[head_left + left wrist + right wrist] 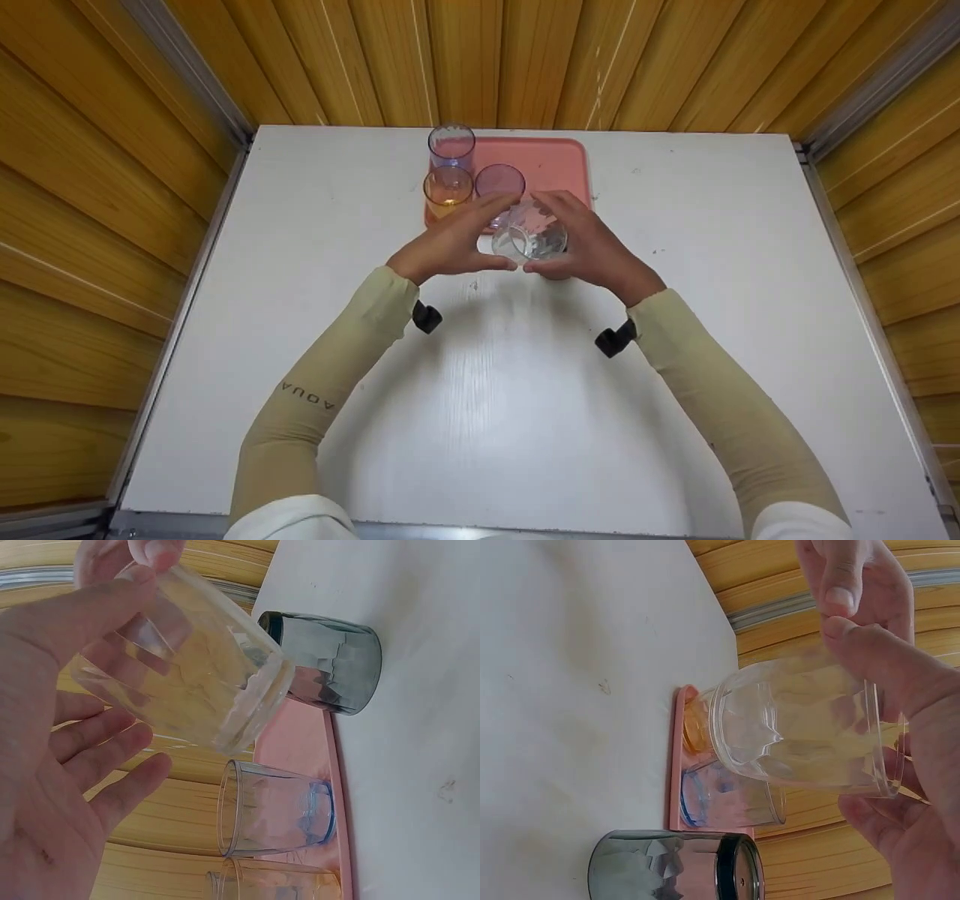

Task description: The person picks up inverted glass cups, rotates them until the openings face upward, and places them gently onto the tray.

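Both hands are curved around a clear glass (538,232) held in the air, rim up and slightly tilted. My left hand (461,240) is on its left, and my right hand (596,244) on its right. The two thumbs nearly meet on the near side; the fingers reach around the far side. In the left wrist view the left fingers (124,757) are spread close beside the glass. In the right wrist view, the right thumb (892,664) overlaps its upper side near the rim. A smoky grey-green glass (334,664) stands upside down below.
Behind the hands lies a pink tray (559,161). On it stand an amber glass (442,196), a purple glass (500,180) and a bluish-violet glass (452,154). The white table (480,420) is bounded by wood-patterned walls (465,60).
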`<action>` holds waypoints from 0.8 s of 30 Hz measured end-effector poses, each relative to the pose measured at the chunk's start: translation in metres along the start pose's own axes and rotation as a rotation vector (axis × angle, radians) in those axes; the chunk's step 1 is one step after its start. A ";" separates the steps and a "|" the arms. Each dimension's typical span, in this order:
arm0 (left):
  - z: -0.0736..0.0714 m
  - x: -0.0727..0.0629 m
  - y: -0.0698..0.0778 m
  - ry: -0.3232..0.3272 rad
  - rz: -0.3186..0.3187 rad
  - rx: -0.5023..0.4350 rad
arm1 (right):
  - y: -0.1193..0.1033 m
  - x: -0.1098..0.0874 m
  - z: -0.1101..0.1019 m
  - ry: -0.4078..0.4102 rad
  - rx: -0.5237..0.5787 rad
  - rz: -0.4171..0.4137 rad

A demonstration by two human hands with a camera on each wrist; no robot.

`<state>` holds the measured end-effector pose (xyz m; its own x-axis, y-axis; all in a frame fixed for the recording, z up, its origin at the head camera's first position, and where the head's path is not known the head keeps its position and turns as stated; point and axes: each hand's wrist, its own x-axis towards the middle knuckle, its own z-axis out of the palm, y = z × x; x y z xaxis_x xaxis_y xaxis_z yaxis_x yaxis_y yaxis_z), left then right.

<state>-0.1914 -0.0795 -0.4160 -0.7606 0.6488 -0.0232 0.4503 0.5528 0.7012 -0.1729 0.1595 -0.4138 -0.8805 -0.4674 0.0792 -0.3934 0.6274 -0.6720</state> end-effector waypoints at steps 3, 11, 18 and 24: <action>0.002 0.002 -0.002 0.003 -0.011 0.013 | 0.001 0.000 -0.005 0.013 -0.011 -0.008; 0.009 0.008 -0.003 0.002 -0.089 0.095 | 0.003 -0.001 -0.018 0.061 -0.024 -0.029; 0.014 0.010 -0.002 -0.010 -0.127 0.139 | 0.006 0.000 -0.029 0.109 -0.030 -0.014; 0.019 0.011 -0.001 -0.001 -0.102 0.177 | 0.011 0.001 -0.039 0.155 -0.027 0.026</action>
<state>-0.1915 -0.0625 -0.4308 -0.8061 0.5851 -0.0889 0.4460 0.6993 0.5586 -0.1886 0.1898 -0.3919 -0.9201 -0.3500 0.1761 -0.3748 0.6554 -0.6558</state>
